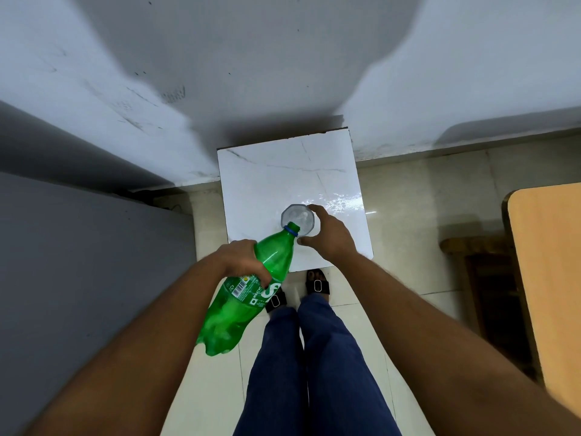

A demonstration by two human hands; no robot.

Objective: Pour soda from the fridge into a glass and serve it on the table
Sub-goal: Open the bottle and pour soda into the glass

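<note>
1. Plainly, the chief risk is spillage: the green soda bottle is tilted steeply with its open mouth just over the near rim of the glass, so a small shift of the left hand could send the stream onto the white marble-patterned surface or over the fingers of the right hand
2. Foam is a second worry; soda poured fast from such a tilt may froth and run over the rim, and the glass looks small beside the bottle
3. Because the glass stands near the front edge of the surface, a nudge from the bottle neck might tip it toward the person's legs, though the right hand steadies it
4. Left hand: fingers curled round the bottle's upper body, just above the label, gripping it from the side
5. Right hand: fingers and thumb wrapped round the right side of the glass, holding it in place on the surface
6. The bottle is translucent green plastic with a blue neck ring and no cap on; liquid and bubbles show in its lower part, which hangs out over the tiled floor
7. The glass is clear with a faceted rim, and pale, bubbly contents show inside, though how full it is I cannot tell
</note>
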